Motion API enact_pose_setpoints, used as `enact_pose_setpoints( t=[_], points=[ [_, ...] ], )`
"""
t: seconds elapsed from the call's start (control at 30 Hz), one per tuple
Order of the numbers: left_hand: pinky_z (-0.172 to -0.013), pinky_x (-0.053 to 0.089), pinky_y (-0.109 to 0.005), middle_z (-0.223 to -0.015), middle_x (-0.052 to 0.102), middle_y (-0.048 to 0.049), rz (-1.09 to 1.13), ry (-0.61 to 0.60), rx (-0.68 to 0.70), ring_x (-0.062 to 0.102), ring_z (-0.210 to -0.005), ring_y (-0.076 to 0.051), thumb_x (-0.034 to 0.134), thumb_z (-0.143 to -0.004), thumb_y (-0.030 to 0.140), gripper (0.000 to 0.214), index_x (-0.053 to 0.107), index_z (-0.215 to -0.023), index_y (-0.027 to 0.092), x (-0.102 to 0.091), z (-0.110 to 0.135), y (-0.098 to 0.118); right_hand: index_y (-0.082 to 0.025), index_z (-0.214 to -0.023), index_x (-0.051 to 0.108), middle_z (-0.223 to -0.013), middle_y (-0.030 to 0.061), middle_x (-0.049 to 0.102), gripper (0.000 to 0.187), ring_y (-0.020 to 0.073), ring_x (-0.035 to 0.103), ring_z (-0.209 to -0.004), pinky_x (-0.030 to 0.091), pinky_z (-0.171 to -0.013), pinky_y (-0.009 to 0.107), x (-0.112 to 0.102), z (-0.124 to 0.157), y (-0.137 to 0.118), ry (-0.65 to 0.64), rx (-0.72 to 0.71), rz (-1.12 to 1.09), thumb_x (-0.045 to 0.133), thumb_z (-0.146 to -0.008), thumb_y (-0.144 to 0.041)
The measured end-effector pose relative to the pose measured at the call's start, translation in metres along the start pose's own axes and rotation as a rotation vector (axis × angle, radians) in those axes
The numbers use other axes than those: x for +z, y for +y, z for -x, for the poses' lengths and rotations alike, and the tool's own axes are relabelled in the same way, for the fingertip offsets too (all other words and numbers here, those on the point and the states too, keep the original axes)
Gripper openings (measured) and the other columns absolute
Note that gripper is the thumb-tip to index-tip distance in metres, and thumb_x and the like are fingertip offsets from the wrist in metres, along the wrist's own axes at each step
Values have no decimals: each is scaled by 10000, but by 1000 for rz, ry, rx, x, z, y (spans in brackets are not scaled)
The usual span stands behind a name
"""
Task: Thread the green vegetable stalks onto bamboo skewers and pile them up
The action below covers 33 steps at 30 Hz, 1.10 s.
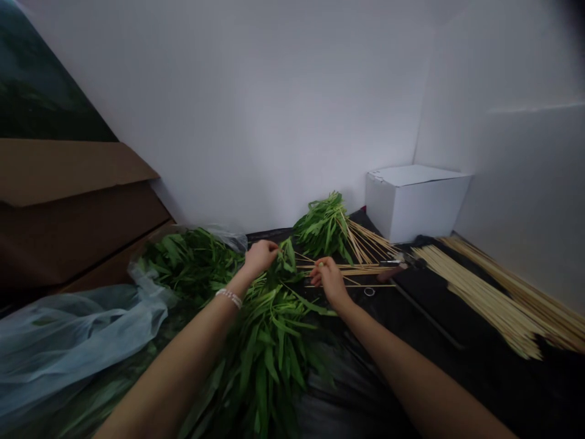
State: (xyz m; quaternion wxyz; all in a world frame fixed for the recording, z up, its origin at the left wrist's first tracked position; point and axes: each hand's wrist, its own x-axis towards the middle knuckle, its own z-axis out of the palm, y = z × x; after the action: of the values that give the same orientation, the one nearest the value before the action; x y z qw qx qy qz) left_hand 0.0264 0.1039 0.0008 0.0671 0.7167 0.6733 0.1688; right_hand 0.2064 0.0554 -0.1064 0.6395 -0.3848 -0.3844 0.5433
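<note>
My left hand [261, 256], with a beaded bracelet at its wrist, is closed in a pinch on a leafy green stem [287, 259] whose leaves hang to its right. My right hand [328, 279] is closed with fingers curled; a small pale bit shows at its fingertips, too small to name. Below both hands spreads a heap of long green leaves [269, 347]. Thin wooden sticks [361, 268] lie just beyond and right of my right hand. Behind them rests a bunch of leaves bound on sticks [322, 225].
A clear plastic bag [82, 341] with more greens [192, 259] lies left, beside a cardboard box [68, 231]. A white box [420, 201] stands at the back right. Bundled pale sticks [479, 299], a metal ring [369, 292] and a dark flat object [429, 305] are on the right.
</note>
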Motion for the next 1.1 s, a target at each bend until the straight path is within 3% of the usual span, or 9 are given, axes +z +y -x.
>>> enact_pose_setpoints(
  t=[0.07,0.13,0.27,0.4,0.47,0.6,0.9,1.0,1.1],
  points=[
    [-785,491,-334,-1024,730,-109,141,58,23,657,-920,-249,561,-837,394,343,715,-1046,169,-19,0,1,-236,-760,497,-543,-65,569,143,112,497,-439,353,-430,228,-5,-6,-5,25,34,-68,537,-680,-347],
    [-727,506,-292,-977,734,-101,571,76,44,660,-832,-207,614,-805,437,402,698,-1062,141,-31,8,4,-229,-727,506,-488,-81,506,157,94,440,-408,315,-403,217,-9,-11,-10,26,71,-135,570,-639,-342],
    [-645,511,-221,-835,722,-37,1371,-229,-40,624,-651,-115,797,-652,354,353,719,-929,150,-30,41,18,-213,-662,527,-455,-95,421,212,56,322,-373,212,-368,206,-16,-13,-23,-44,122,-250,651,-604,-374],
    [-677,536,-254,-831,730,-75,1427,-355,-118,662,-701,-159,793,-673,297,281,727,-890,132,-9,74,33,-206,-739,609,-563,-67,533,242,49,368,-423,263,-398,197,-19,-8,-38,-147,130,-314,721,-604,-373],
    [-571,519,-242,-691,714,-60,1405,-346,-318,635,-581,-146,816,-640,300,240,715,-764,121,0,85,39,-209,-756,628,-631,-48,594,249,58,430,-466,300,-418,192,-20,-6,-41,-208,144,-335,756,-596,-351],
    [-506,497,-233,-641,707,-43,1413,-355,-348,612,-508,-133,841,-602,288,276,706,-769,115,5,94,45,-201,-739,643,-651,-31,634,250,77,513,-524,354,-440,185,-17,-5,-37,-266,175,-369,793,-598,-344],
    [-632,546,-282,-763,730,-68,1480,-573,-327,672,-615,-173,721,-717,152,218,700,-932,121,-8,101,33,-189,-612,555,-561,-30,602,412,61,438,-420,283,-371,194,-11,-10,-30,-5,86,-187,802,-547,-512],
    [-658,548,-275,-853,723,-56,1597,-430,-392,683,-690,-162,665,-766,134,256,651,-1019,169,-10,100,27,-205,-578,517,-459,-63,510,424,60,385,-386,248,-358,202,-12,-12,-30,47,52,-133,804,-532,-514],
    [-694,540,-282,-979,700,-60,1596,-81,-470,686,-834,-173,641,-791,148,323,568,-1096,224,-9,96,19,-217,-564,472,-421,-81,455,437,59,360,-372,227,-354,204,-12,-12,-30,99,33,-87,794,-545,-513]
  ],
)
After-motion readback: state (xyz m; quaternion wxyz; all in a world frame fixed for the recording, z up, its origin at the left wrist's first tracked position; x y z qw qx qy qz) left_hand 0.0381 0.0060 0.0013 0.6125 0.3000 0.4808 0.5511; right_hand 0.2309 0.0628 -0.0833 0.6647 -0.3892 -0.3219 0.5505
